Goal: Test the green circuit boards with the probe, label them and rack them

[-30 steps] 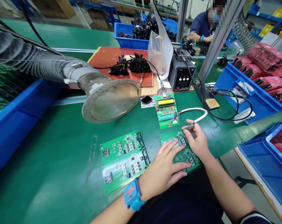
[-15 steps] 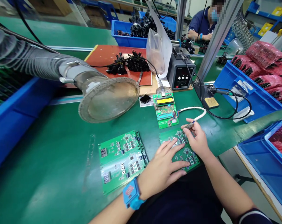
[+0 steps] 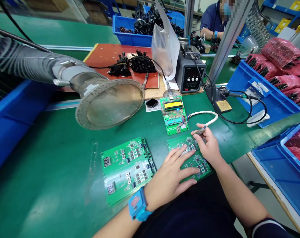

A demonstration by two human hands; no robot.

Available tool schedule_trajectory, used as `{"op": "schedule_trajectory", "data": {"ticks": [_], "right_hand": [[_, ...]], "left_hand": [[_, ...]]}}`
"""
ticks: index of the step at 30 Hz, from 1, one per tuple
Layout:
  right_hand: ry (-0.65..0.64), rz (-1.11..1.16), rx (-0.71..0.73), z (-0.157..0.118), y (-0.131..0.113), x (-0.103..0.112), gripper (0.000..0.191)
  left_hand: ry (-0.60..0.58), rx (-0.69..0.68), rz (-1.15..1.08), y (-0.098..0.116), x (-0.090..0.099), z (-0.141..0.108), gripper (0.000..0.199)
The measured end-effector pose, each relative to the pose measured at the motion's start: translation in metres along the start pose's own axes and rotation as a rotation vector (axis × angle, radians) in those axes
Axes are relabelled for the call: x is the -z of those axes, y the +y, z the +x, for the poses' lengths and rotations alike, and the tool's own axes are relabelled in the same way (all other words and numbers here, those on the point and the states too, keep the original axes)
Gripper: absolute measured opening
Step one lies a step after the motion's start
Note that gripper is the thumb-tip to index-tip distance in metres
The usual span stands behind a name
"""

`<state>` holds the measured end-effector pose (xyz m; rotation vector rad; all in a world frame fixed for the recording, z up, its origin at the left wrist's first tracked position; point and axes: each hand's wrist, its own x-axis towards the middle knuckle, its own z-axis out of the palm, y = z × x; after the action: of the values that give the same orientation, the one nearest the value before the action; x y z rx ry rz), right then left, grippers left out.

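My left hand [image 3: 173, 175], with a blue band at the wrist, lies spread over a green circuit board [image 3: 174, 143] near the table's front edge. In my right hand [image 3: 208, 145] the fingers pinch a dark connector [image 3: 199, 131] at the end of a white cable [image 3: 209, 113], over the board's upper right edge. That cable runs to a small green board with a yellow display [image 3: 173, 104] just behind. To the left lies a stack of green circuit boards [image 3: 126, 170] with two digit displays.
A wide fume duct [image 3: 110, 104] hangs over the left of the table. Behind are a soldering station [image 3: 191, 74] and an iron stand [image 3: 222, 102]. Blue bins [image 3: 259, 96] of pink-wrapped parts stand at the right. A person [image 3: 211, 21] sits across.
The whole view has shifted slightly, so the things appear a little further left and up. Both hands keep nearly the same place on the board.
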<state>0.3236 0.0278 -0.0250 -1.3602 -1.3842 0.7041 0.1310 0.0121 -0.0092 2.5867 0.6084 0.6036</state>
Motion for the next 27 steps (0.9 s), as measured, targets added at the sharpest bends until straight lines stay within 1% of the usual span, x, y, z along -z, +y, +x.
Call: {"op": "schedule_trajectory", "data": {"ticks": [4,6,14,18,23,25,27], "right_hand": [[0.000,0.003,-0.006,-0.0004,-0.0005,0.0003,0.032],[-0.003,0.001,-0.004,-0.0004,-0.0007,0.0003,0.032],[0.001,-0.005,0.005,-0.0008,0.0005,-0.0009,0.031],[0.007,-0.002,0.003,-0.0010,0.0010,-0.0012,0.031],[0.006,-0.007,0.000,-0.0012,0.0016,-0.0016,0.033],[0.006,-0.011,0.001,-0.0013,0.0020,-0.0019,0.033],[0.008,-0.012,0.004,-0.0014,0.0026,-0.0023,0.032]], "left_hand": [[0.100,0.087,-0.070,0.0009,-0.0016,-0.0020,0.032],[0.114,0.087,-0.077,0.0019,-0.0018,-0.0022,0.035],[0.112,0.053,-0.021,0.0053,-0.0042,-0.0007,0.027],[0.128,0.049,-0.011,0.0028,-0.0055,-0.0015,0.028],[0.121,0.023,0.037,0.0022,-0.0053,-0.0017,0.028],[0.105,0.040,0.062,0.0037,-0.0042,-0.0011,0.032],[0.077,0.063,0.091,0.0055,-0.0032,-0.0001,0.046]]}}
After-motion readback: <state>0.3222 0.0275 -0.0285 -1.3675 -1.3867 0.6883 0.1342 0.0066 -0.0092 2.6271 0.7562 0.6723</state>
